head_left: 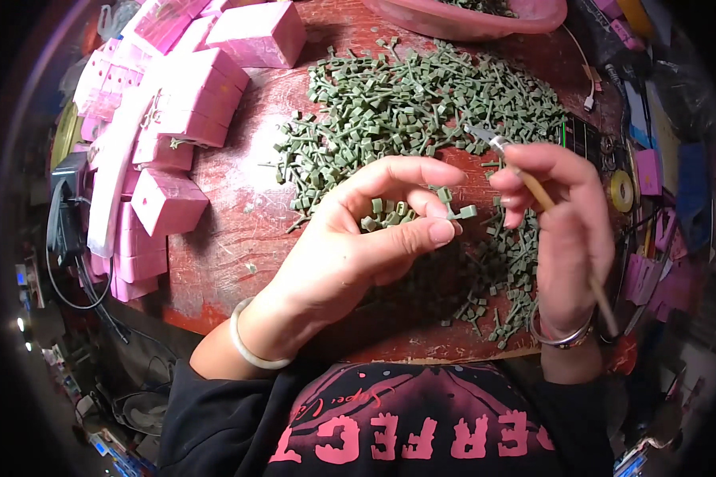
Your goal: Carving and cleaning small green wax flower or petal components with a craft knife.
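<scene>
My left hand [358, 246] is curled around several small green moulded pieces [386, 213], with one piece [461, 212] sticking out at the thumb and forefinger. My right hand [565, 215] grips a thin tool with a wooden handle [541, 191] and a metal tip [482, 133], angled toward the upper left, above the pieces in my left hand. A wide heap of similar green pieces [414, 95] with thin stems lies on the worn red table [223, 183], spreading under and between both hands.
Stacked pink blocks [167, 203] and a black power adapter [68, 187] with cables stand at the left. A pink basin [461, 20] holding green pieces sits at the back. At the right lie a yellow tape roll [621, 191], more pink blocks [648, 171], a white cable and assorted items.
</scene>
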{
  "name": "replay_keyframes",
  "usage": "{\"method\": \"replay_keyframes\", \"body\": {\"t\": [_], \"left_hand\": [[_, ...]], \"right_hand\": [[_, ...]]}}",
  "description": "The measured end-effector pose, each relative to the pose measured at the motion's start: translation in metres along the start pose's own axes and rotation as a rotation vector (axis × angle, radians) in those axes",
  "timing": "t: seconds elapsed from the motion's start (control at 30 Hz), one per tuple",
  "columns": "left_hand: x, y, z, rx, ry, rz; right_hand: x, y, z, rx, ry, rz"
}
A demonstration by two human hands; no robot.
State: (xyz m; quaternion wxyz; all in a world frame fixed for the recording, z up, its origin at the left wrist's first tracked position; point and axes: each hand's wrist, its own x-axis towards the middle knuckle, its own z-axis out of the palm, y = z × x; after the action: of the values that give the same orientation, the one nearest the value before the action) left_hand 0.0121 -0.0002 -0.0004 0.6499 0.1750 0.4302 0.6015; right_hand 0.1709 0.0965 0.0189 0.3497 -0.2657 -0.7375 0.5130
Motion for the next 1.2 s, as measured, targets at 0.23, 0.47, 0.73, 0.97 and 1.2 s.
{"method": "replay_keyframes", "body": {"t": [0.23, 0.47, 0.73, 0.97, 1.2], "left_hand": [[0.000, 0.005, -0.002, -0.051, -0.006, -0.109], [0.000, 0.004, -0.003, -0.018, -0.034, -0.099], [-0.001, 0.005, 0.000, 0.025, -0.029, -0.090], [-0.002, 0.006, 0.003, 0.233, -0.004, -0.069], [0.001, 0.002, 0.002, 0.138, 0.011, 0.008]], "right_hand": [[0.001, 0.004, -0.015, -0.147, -0.081, -0.361], [0.001, 0.004, -0.012, -0.168, -0.095, -0.365], [0.001, 0.002, -0.009, -0.248, -0.109, -0.389], [-0.005, -0.001, -0.011, 0.051, 0.001, -0.012], [0.002, -0.006, -0.006, 0.076, 0.107, 0.226]]}}
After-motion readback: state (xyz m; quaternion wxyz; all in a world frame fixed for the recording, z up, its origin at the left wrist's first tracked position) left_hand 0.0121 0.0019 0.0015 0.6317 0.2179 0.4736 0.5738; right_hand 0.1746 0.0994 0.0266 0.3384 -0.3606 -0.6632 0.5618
